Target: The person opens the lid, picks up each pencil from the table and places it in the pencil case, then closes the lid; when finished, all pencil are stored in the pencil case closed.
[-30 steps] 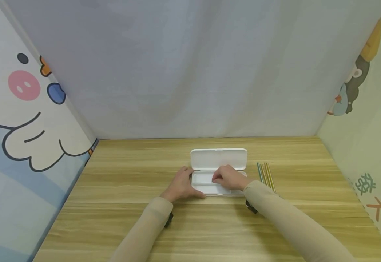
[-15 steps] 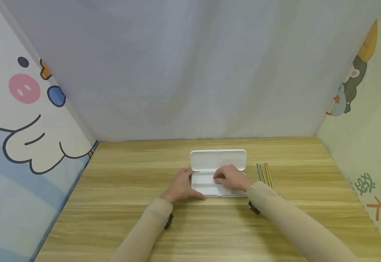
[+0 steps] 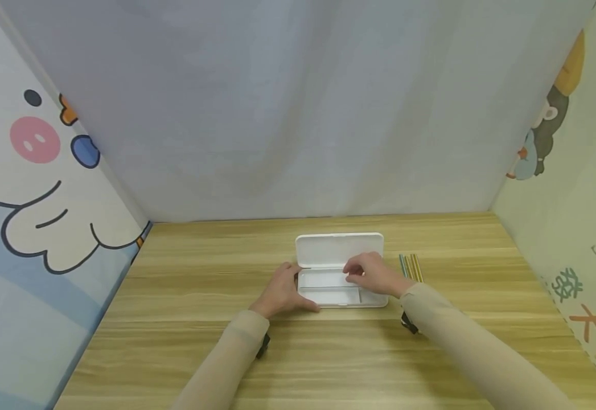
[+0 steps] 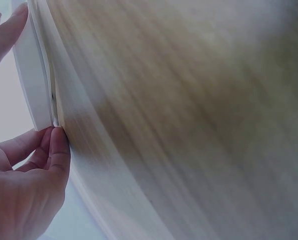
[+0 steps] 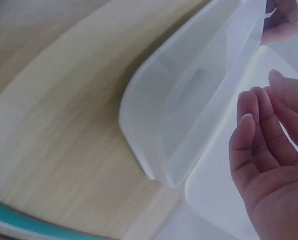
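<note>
An opened white pencil case lies on the table, its lid swung back on the far side. Thin dividers split its inside, and its visible compartments hold nothing. My left hand grips the case's left end, thumb at the near corner and fingers at the far one; the left wrist view shows those fingertips right at the edge. Over the case's right half hovers my right hand. In the right wrist view its fingers are loosely curved, with nothing seen between them.
Several thin pencils, teal and gold, lie side by side just right of the case, partly hidden by the right sleeve. A grey-white curtain closes off the back of the wooden table. Cartoon-printed sheets flank it.
My right hand has drawn back to the right and up a little from the case's middle, baring more of the compartments. My left hand keeps its place on the case.
</note>
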The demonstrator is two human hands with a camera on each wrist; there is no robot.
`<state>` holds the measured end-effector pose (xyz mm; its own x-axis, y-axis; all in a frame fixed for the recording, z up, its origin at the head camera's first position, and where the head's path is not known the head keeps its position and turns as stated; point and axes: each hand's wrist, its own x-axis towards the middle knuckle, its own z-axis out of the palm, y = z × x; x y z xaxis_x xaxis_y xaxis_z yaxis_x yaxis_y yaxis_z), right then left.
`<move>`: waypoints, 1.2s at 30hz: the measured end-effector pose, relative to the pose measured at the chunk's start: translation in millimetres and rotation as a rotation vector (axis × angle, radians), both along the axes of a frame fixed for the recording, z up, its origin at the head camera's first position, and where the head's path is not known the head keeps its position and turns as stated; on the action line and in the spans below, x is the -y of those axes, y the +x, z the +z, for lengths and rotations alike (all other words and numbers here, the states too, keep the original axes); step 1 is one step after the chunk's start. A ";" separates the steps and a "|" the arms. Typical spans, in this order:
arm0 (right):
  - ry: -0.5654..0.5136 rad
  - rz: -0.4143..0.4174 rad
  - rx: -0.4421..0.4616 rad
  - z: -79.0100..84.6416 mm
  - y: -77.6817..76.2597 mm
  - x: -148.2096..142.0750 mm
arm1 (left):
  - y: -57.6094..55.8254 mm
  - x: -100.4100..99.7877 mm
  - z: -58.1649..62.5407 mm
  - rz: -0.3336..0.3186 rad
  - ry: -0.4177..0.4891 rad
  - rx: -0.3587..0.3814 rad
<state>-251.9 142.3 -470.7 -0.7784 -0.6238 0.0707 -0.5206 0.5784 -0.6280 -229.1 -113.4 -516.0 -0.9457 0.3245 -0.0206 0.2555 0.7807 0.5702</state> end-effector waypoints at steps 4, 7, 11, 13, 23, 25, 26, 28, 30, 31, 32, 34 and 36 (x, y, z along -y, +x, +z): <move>-0.007 -0.009 0.008 1.4 1.1 -8.0 | -0.5 0.6 -1.4 0.000 -0.009 -0.003; -0.011 -0.016 0.009 1.8 1.7 -12.5 | 0.1 1.2 -1.6 0.008 -0.012 0.009; -0.034 -0.036 0.020 1.7 2.2 -18.5 | 1.5 1.4 -0.5 0.006 -0.009 0.015; -0.041 -0.050 0.023 1.9 2.7 -21.7 | 2.4 1.8 0.2 0.000 -0.010 0.010; -0.061 -0.102 -0.002 4.3 1.6 -46.2 | 2.7 2.4 2.7 -0.005 0.003 0.003; -0.056 -0.114 0.007 4.3 1.8 -51.9 | 1.8 2.3 1.8 -0.006 0.002 0.001; -0.052 -0.122 0.010 3.9 1.8 -55.1 | 1.5 2.2 1.4 -0.007 0.003 0.000; -0.050 -0.135 0.005 2.8 2.2 -61.2 | 1.1 1.8 0.7 -0.005 0.001 -0.001; -0.038 -0.153 0.009 1.9 3.3 -68.0 | 0.9 1.4 0.4 -0.008 0.001 -0.005; -0.028 -0.162 0.012 0.5 3.5 -71.9 | 0.8 1.2 0.2 -0.008 0.001 -0.005; -0.018 -0.166 0.021 -0.7 3.7 -75.8 | 0.8 0.9 0.2 -0.009 0.003 -0.005; 0.007 -0.180 0.044 -3.4 4.5 -83.9 | 0.6 0.4 0.0 -0.011 0.000 -0.005; 0.030 -0.195 0.065 -6.1 5.3 -91.5 | -0.1 -0.1 -0.3 -0.014 0.000 -0.009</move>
<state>-246.6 233.8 -476.7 -0.8871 -0.4615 0.0006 -0.3559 0.6833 -0.6376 -229.2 -113.3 -516.3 -0.9410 0.3381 -0.0123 0.2718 0.7771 0.5676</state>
